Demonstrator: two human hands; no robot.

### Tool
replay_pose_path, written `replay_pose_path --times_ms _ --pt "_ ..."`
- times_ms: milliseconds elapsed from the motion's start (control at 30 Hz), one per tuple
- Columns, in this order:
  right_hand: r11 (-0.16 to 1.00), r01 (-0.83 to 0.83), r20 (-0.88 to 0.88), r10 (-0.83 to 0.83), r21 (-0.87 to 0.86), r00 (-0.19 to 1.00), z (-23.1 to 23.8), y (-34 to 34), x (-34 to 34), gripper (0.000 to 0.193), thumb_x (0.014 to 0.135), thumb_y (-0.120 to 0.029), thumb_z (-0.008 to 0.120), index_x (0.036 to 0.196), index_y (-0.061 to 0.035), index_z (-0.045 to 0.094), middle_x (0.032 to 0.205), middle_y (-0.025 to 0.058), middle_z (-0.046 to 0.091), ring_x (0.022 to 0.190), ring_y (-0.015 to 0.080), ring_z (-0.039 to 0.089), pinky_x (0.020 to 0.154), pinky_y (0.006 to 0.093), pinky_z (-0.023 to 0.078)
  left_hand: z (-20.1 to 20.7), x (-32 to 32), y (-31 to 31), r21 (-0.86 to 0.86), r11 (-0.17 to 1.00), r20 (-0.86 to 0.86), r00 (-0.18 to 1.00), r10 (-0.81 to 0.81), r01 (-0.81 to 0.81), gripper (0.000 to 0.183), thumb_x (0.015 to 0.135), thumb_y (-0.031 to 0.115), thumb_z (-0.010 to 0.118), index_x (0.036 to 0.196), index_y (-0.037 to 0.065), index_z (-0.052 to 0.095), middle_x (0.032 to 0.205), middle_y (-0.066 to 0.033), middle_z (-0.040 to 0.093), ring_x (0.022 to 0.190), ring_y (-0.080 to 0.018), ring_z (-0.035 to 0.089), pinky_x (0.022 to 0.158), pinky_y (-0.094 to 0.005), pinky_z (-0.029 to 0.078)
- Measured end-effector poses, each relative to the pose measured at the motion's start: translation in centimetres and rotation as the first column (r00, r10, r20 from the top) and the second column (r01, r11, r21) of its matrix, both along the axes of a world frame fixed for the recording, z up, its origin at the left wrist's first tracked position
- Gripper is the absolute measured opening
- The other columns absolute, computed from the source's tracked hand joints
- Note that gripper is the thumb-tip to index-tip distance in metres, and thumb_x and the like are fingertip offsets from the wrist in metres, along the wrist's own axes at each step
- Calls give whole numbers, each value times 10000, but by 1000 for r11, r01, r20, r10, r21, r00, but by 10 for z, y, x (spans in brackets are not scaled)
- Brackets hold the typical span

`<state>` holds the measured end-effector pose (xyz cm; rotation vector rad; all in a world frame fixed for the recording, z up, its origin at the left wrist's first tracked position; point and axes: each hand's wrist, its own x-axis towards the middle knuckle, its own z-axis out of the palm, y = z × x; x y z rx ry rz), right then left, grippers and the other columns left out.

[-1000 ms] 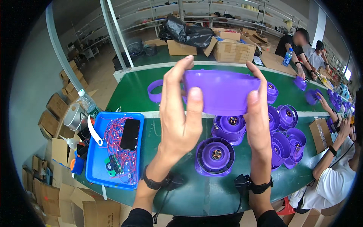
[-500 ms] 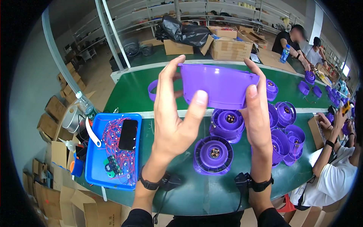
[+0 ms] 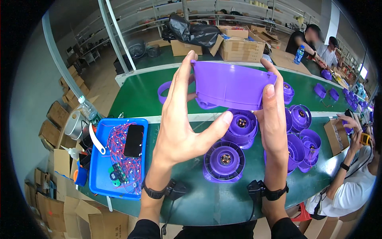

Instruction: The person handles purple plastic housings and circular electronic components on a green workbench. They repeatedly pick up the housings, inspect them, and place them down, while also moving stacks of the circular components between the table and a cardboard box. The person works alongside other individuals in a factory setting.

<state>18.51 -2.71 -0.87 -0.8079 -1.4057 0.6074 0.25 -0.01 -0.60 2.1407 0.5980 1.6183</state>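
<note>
Raised over the bench between my two hands is a curved purple plastic housing point(image 3: 234, 85), its smooth side wall toward me. My left hand point(image 3: 181, 123) has its fingers round the left end, while its thumb stands off below the lower edge. At the right end, my right hand point(image 3: 271, 115) grips the wall with the thumb in front and fingers behind. Beneath the hands, a purple motor housing point(image 3: 225, 160) with a slotted ring and metal centre sits on the bench, and another purple motor housing point(image 3: 241, 124) stands just behind it.
On the left lies a blue tray point(image 3: 95, 175) with red wires, a black phone point(image 3: 133, 141) and a green part. More purple housings point(image 3: 295, 149) cluster at right. A purple ring point(image 3: 163, 92) rests behind my left hand. A co-worker in white point(image 3: 350, 183) works at far right.
The housing has risen slightly and shifted right with my hands. My left thumb has come off its front wall and moved down and right. The co-worker's hands at right have moved.
</note>
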Motion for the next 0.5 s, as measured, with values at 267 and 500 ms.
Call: replay_pose_path --times_ms 267,500 --pt "994 -44 -120 56 97 991 2 -3 -7 623 986 -322 533 1432 -1 240 1144 123 530 1002 158 513 891 296 429 -2 -1 2 -28 996 73 994 -80 82 822 796 180 685 1448 -55 243 1345 -242 451 1215 -334 509 976 -432 454" --pt "979 -7 -48 17 204 999 4 -2 -2 751 928 -370 621 1437 7 216 1169 161 535 1084 203 532 946 330 430 1 -2 2 -26 991 102 986 -130 134 818 747 141 718 1418 -38 287 1327 -222 456 1188 -309 532 981 -420 456"
